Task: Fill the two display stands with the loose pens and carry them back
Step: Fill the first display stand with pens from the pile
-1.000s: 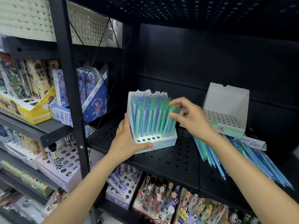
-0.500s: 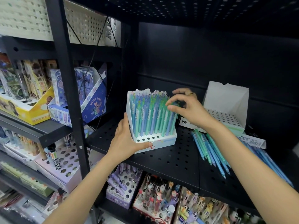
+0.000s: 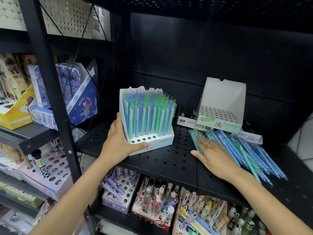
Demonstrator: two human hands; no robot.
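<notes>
A white display stand [image 3: 162, 141] packed with upright blue and green pens stands on the black perforated shelf [image 3: 169, 160]; only its front row of holes is bare. My left hand [image 3: 120, 141] grips its left front corner, thumb across the front. A second white stand [image 3: 220, 106] with no pens in it sits at the back right on a dark flat box. Loose blue and green pens [image 3: 245, 153] lie in a heap in front of it. My right hand [image 3: 213, 153] rests flat on the left edge of that heap, fingers straight.
A white barcode strip [image 3: 249, 136] lies beside the heap. The shelf below holds trays of novelty pens [image 3: 155, 197]. On the left shelves stand a blue carton [image 3: 81, 106], a yellow carton [image 3: 15, 114] and a holed pen tray [image 3: 49, 168]. A black upright post [image 3: 50, 92] divides the racks.
My right hand left the tops of the pens in the full stand and dropped right, down onto the loose pens. My left hand kept its grip on the stand.
</notes>
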